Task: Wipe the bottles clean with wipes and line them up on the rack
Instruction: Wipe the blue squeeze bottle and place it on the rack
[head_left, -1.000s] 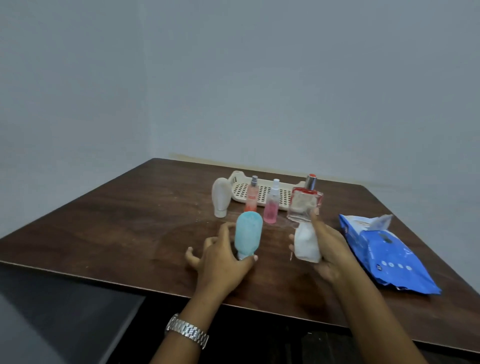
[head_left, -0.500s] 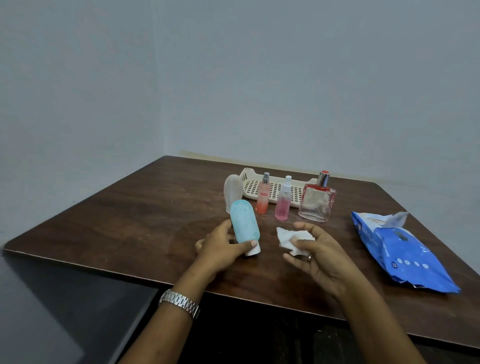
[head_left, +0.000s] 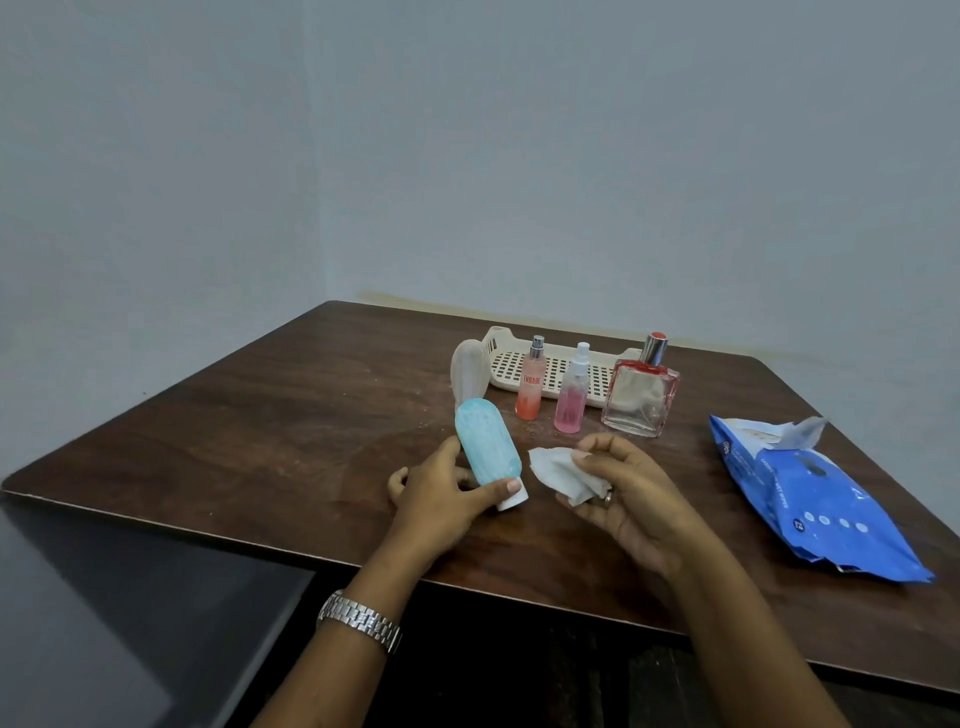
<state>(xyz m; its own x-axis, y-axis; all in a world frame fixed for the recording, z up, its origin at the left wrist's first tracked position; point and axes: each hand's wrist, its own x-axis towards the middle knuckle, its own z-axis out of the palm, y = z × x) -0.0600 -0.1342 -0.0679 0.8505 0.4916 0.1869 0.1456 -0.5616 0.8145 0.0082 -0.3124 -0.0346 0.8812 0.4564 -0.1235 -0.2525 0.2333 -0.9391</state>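
Note:
My left hand (head_left: 441, 499) grips a light blue squeeze bottle (head_left: 485, 449) near its white cap, tilted with the cap end toward me. My right hand (head_left: 623, 493) pinches a crumpled white wipe (head_left: 558, 470) just right of the bottle, not touching it. Behind them stand a white squeeze bottle (head_left: 469, 376), an orange spray bottle (head_left: 531, 387), a pink spray bottle (head_left: 571, 397) and a square glass perfume bottle (head_left: 641, 397). The cream perforated rack (head_left: 558, 364) lies behind these with nothing on it.
A blue pack of wipes (head_left: 810, 499) lies at the right with its flap open. The brown wooden table (head_left: 260, 415) ends in a front edge close to my arms. Grey walls stand behind the table.
My left hand lifted the blue bottle and tilted it cap toward me. My right hand left the perfume bottle standing by the rack and brought the wipe beside the blue bottle.

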